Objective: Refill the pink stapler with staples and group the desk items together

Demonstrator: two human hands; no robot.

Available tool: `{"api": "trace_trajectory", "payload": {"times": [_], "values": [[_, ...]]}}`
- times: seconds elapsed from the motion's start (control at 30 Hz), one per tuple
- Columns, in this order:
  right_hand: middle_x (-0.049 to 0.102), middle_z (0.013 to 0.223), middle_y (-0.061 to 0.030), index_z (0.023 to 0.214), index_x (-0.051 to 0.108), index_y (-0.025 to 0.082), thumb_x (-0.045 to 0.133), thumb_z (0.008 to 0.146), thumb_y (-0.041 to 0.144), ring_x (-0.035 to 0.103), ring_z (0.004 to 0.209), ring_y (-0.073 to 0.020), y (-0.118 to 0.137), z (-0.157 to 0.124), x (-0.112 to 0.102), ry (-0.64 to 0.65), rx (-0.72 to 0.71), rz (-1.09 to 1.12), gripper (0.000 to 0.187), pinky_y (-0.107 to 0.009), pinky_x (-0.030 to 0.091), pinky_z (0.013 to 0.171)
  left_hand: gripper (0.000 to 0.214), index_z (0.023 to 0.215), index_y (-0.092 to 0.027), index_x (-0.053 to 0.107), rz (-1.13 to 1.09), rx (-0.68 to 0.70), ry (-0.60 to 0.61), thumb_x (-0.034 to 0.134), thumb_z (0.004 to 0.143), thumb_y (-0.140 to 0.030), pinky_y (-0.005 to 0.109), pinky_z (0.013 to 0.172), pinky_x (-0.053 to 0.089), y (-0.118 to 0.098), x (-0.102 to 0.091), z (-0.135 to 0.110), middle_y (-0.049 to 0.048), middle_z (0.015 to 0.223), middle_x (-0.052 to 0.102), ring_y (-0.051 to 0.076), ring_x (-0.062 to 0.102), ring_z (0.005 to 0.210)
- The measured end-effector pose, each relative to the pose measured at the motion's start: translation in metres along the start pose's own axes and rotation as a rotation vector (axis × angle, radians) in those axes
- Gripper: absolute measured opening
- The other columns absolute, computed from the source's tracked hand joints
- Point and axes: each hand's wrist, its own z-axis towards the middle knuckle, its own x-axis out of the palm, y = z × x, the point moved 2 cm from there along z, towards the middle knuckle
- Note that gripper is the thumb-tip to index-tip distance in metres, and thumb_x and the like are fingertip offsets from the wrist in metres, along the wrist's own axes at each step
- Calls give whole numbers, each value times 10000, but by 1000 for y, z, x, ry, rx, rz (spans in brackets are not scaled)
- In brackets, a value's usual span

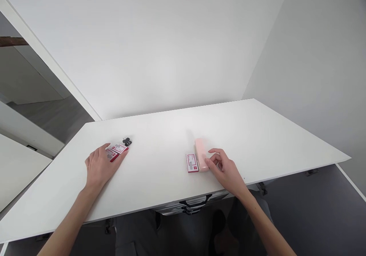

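On the left of the table, my left hand (pixel 100 165) curves round two small red-and-white boxes (pixel 119 148), its thumb along their near right side and its fingers at their left. Part of the nearer box is hidden by the hand. Just beyond them lie small black rounded pieces (pixel 127 141). Right of the middle, a pink stapler (pixel 201 155) lies lengthwise away from me. Against its left side rests another red-and-white box (pixel 191 163). My right hand (pixel 225 170) is at the stapler's right side, thumb tip at its edge, with the fingers bent and apart.
The white tabletop (pixel 160 164) meets a white wall (pixel 166 50) at the back. Below the front edge are black handles (pixel 196 202) and my legs (pixel 137 229). An opening with a grey floor (pixel 57 119) shows at the left.
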Motion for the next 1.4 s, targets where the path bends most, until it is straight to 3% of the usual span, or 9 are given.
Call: {"api": "trace_trajectory", "payload": {"times": [0.1, 0.2, 0.43, 0.53, 0.67, 0.8, 0.93, 1.17, 1.4], "values": [[666, 788, 12, 1190, 522, 271, 512, 1006, 596, 609, 713, -203, 1, 0, -1, -3, 6, 6, 374, -315, 442, 620, 796, 1412, -158, 516, -43, -27, 75, 521, 879, -749, 576, 1098, 395, -2, -2, 2, 223, 1356, 640, 429, 577, 1268], [664, 786, 14, 1192, 522, 271, 511, 1009, 592, 602, 705, -201, 1, 1, -1, -1, 8, 7, 370, -315, 439, 624, 741, 1394, -185, 547, -33, -15, 66, 508, 896, -732, 562, 1020, 463, -7, -6, -2, 219, 1359, 642, 438, 590, 1247], [671, 795, 17, 1190, 525, 273, 511, 1013, 585, 599, 715, -196, 1, 2, 0, 5, 19, 12, 359, -313, 432, 634, 695, 1373, -226, 556, -80, 80, 78, 582, 877, -712, 505, 967, 512, -22, -9, -33, 158, 1330, 660, 389, 608, 1224], [658, 792, 20, 1186, 523, 273, 517, 1014, 574, 585, 710, -194, 2, 1, -1, 5, 21, 16, 347, -313, 422, 642, 662, 1363, -256, 555, -186, 252, 152, 625, 873, -695, 466, 1002, 509, -48, -3, -51, 116, 1349, 650, 343, 615, 1222], [639, 784, 20, 1184, 524, 269, 514, 1017, 568, 575, 712, -194, 3, 1, -3, 10, 25, 25, 343, -308, 403, 634, 613, 1401, -282, 512, -323, 441, 279, 646, 912, -626, 439, 1002, 523, -99, 8, -67, 88, 1335, 655, 297, 641, 1192], [630, 779, 21, 1189, 528, 263, 501, 1023, 563, 578, 714, -192, 3, 1, -3, 10, 17, 28, 345, -305, 396, 631, 619, 1418, -286, 495, -431, 624, 335, 659, 918, -612, 452, 1017, 524, -148, 17, -72, 78, 1361, 654, 293, 626, 1224], [646, 775, 24, 1179, 537, 257, 509, 1017, 561, 580, 692, -184, -1, 3, -2, -1, -7, 7, 345, -305, 397, 627, 669, 1459, -289, 484, -456, 756, 357, 687, 905, -604, 463, 1046, 508, -178, 25, -70, 80, 1388, 648, 295, 612, 1246], [659, 772, 24, 1172, 555, 252, 513, 1013, 562, 601, 715, -184, -2, 6, -2, -18, -22, -5, 352, -303, 408, 634, 891, 1601, -342, 300, -446, 789, 438, 723, 869, -624, 487, 1085, 474, -187, 36, -69, 73, 1446, 621, 309, 576, 1296], [659, 780, 21, 1169, 556, 255, 514, 1013, 564, 599, 726, -190, -2, 6, -2, -11, -25, -7, 350, -308, 406, 638, 1062, 1642, -425, 109, -527, 774, 373, 743, 824, -665, 477, 1098, 479, -187, 28, -72, 77, 1562, 489, 297, 576, 1321]]}}
